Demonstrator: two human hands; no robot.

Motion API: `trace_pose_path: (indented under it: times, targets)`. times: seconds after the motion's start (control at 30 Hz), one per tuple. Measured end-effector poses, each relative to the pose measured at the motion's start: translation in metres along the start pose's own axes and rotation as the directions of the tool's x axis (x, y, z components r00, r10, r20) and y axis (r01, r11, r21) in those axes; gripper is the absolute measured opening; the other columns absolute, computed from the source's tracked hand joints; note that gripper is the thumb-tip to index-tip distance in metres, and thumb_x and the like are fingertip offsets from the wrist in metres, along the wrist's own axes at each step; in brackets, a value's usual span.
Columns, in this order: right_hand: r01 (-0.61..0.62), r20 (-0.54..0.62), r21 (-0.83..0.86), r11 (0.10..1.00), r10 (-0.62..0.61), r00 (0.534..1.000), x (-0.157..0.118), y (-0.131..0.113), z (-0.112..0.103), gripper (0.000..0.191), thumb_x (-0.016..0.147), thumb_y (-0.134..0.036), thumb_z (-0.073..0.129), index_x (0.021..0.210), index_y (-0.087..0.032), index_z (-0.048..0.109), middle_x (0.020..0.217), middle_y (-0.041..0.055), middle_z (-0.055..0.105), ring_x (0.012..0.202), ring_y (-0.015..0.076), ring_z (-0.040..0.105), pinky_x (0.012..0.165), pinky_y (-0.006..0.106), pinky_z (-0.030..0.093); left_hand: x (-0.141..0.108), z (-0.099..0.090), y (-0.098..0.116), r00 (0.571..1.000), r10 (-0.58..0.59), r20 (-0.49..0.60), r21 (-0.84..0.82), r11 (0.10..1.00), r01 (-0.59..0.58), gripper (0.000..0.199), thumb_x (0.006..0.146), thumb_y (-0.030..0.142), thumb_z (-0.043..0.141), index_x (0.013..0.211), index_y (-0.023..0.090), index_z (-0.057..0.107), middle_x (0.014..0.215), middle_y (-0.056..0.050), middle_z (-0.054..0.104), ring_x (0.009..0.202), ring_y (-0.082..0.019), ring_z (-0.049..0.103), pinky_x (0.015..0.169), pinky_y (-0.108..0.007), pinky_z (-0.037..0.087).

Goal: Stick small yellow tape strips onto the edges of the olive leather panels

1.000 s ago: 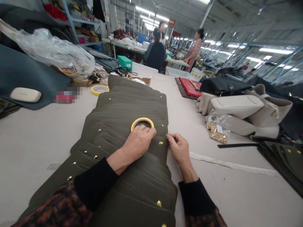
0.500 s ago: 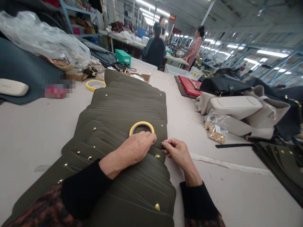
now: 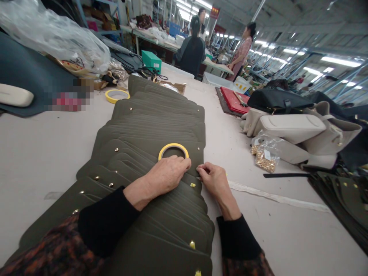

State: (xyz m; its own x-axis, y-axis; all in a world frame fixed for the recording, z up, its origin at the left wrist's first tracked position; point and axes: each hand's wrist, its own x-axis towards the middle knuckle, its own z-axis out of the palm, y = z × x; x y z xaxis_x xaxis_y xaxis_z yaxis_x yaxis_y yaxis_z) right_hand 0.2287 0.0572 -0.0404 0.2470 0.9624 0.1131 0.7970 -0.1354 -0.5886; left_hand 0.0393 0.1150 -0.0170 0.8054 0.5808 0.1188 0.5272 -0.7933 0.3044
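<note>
Your right fingers (image 3: 200, 169) pinched the olive panel's edge (image 3: 199, 161); your flat left fingers (image 3: 175, 164) pressed just below the yellow tape roll (image 3: 173, 146).

Black cuffs (image 3: 107, 221) on dark, orange-flecked patterned sleeves (image 3: 54, 247).

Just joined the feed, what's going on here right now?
A person at a long pale worktable has both hands on a row of overlapping olive-green panels with gold studs. The left hand rests flat on the panels, against a yellow tape roll lying on them. The right hand has its fingertips at the row's right edge. A clear plastic bag of gold studs lies off to the right, and co-workers are farther back.
</note>
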Motion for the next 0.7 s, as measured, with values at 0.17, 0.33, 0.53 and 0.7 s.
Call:
trace_pose_path:
  times: [0.17, 0.33, 0.53, 0.7]
  targets:
    - [-0.032, -0.073, -0.010, 0.999, 0.032, 0.997, 0.002, 0.009, -0.008, 0.039, 0.077, -0.038, 0.064, 0.110, -0.017, 0.063, 0.058, -0.0017, 0.065, 0.054, 0.0172, 0.061, 0.059, 0.028, 0.045, 0.000, 0.000, -0.001, 1.000, -0.006, 0.007, -0.014, 1.000, 0.006, 0.016, 0.093, 0.015, 0.036, 0.093, 0.020, 0.051, 0.086, -0.002, 0.060, 0.081, -0.019, 0.055, 0.069, -0.030, 0.042]
    - [0.177, -0.140, 0.089, 0.980, -0.164, 0.977, -0.004, 0.012, -0.020, 0.017, 0.085, -0.031, 0.056, 0.084, -0.019, 0.069, 0.075, 0.0032, 0.071, 0.065, 0.0152, 0.063, 0.064, 0.026, 0.048, -0.001, -0.001, -0.003, 1.000, 0.007, 0.007, -0.022, 1.000, -0.007, 0.015, 0.092, 0.015, 0.037, 0.092, 0.020, 0.051, 0.085, -0.002, 0.059, 0.080, -0.019, 0.055, 0.069, -0.030, 0.042]
    - [0.366, 0.049, -0.148, 0.919, -0.363, 0.931, -0.003, 0.009, -0.012, 0.016, 0.082, -0.017, 0.055, 0.084, -0.020, 0.071, 0.079, 0.0041, 0.071, 0.070, 0.0161, 0.064, 0.068, 0.026, 0.047, -0.003, -0.005, -0.002, 1.000, 0.009, -0.005, -0.055, 0.998, -0.009, 0.015, 0.092, 0.014, 0.037, 0.092, 0.020, 0.051, 0.086, -0.003, 0.059, 0.081, -0.018, 0.057, 0.072, -0.030, 0.044]
    - [0.190, 0.079, -0.178, 0.965, -0.179, 0.981, 0.006, 0.000, -0.006, 0.019, 0.082, -0.019, 0.055, 0.085, -0.021, 0.074, 0.084, 0.0051, 0.075, 0.076, 0.0187, 0.068, 0.072, 0.028, 0.048, -0.004, -0.006, -0.003, 0.997, 0.051, -0.057, -0.101, 0.993, -0.057, 0.015, 0.091, 0.015, 0.038, 0.093, 0.020, 0.051, 0.089, -0.002, 0.060, 0.085, -0.017, 0.058, 0.077, -0.029, 0.045]
